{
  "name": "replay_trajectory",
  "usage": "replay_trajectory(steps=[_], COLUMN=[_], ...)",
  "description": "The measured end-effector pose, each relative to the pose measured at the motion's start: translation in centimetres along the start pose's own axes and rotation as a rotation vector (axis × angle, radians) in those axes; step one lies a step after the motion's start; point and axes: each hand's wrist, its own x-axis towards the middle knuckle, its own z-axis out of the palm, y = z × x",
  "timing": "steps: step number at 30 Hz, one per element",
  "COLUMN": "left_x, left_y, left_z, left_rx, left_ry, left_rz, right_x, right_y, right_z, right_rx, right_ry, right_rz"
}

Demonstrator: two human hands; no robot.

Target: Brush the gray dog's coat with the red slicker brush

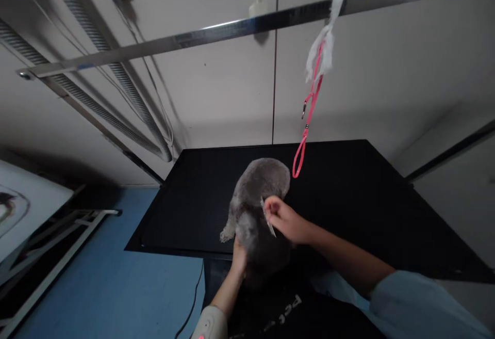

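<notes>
A grey, short-coated dog [261, 179] is on the black grooming table [170, 205] near its front edge, its body curved and one pale paw resting on the surface. In my right hand [288, 220] is a thin, light-coloured comb [268, 219], closed between the fingers and held against the coat. My left hand [239, 257] reaches up from below and holds the near end of the dog; its fingers are mostly hidden behind the fur. Which part of the dog lies nearest me is too dark to tell.
Above the table runs a metal bar [216, 32]. From it hangs a pink grooming loop [299, 156], tied with white cloth [325, 45]. Ribbed grey hoses [127, 81] run along the wall at left. A white-framed stand [77, 236] is on the blue floor [104, 277].
</notes>
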Motion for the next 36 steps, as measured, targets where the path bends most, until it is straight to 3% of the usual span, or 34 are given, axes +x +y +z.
replay_trajectory(steps=[2, 5, 6, 8, 10, 11, 15, 16, 19, 20, 23, 24, 25, 28, 29, 33, 34, 36], left_x=[-0.2, 0.3, 0.5, 0.8, 0.8, 0.8, 0.6, 0.6, 0.8, 0.9, 0.7, 0.5, 0.2, -0.7, -1.0, -1.8, -1.9, -2.0], left_y=[-0.6, -1.7, -2.1, -2.6, -2.8, -2.8, -2.4, -2.4, -2.4, -2.4, -2.6, -2.7, -2.9, -3.5, -3.6, -3.0, -2.7, -1.8], left_z=[0.8, 1.7, 1.9, 2.1, 2.2, 2.2, 2.6, 2.7, 2.9, 2.9, 2.9, 2.9, 2.8, 2.5, 2.4, 2.6, 2.7, 2.9], left_rx=[-0.016, -0.001, 0.008, 0.019, 0.024, 0.024, 0.081, 0.113, 0.199, 0.215, 0.258, 0.282, 0.312, 0.418, 0.449, 0.525, 0.534, 0.537], left_ry=[-0.014, 0.016, 0.039, 0.065, 0.05, 0.032, 0.027, 0.045, 0.091, 0.087, 0.063, 0.064, 0.067, 0.087, 0.084, -0.02, -0.071, -0.145], left_rz=[0.08, 0.138, 0.123, 0.078, 0.087, 0.115, 0.154, 0.135, 0.146, 0.183, 0.284, 0.305, 0.327, 0.442, 0.495, 0.659, 0.678, 0.686], right_x=[2.7, 6.9, 8.2, 10.3, 11.4, 11.4, 11.1, 11.1, 11.4, 11.5, 11.8, 12.1, 12.5, 13.8, 13.9, 13.7, 13.6, 13.5], right_y=[0.0, 0.3, 0.2, -0.1, -0.3, -0.3, 0.3, 0.4, 0.2, 0.1, -0.2, -0.4, -0.5, -1.2, -1.4, -1.3, -1.2, -0.9], right_z=[-0.6, 0.0, 0.1, 0.2, 0.2, 0.2, 0.1, 0.0, -0.3, -0.2, 0.4, 0.5, 0.4, -0.2, -0.3, 0.3, 0.5, 0.7], right_rx=[-0.059, -0.332, -0.477, -0.748, -0.873, -0.872, -0.793, -0.811, -0.873, -0.86, -0.777, -0.778, -0.811, -0.94, -0.942, -0.856, -0.867, -0.921], right_ry=[-0.009, -0.243, -0.266, -0.138, 0.045, 0.048, -0.226, -0.182, 0.136, 0.126, -0.254, -0.319, -0.278, 0.126, 0.152, -0.223, -0.222, -0.053], right_rz=[0.076, 0.142, 0.147, 0.149, 0.154, 0.154, 0.177, 0.19, 0.177, 0.151, 0.118, 0.139, 0.174, 0.233, 0.212, 0.174, 0.194, 0.233])
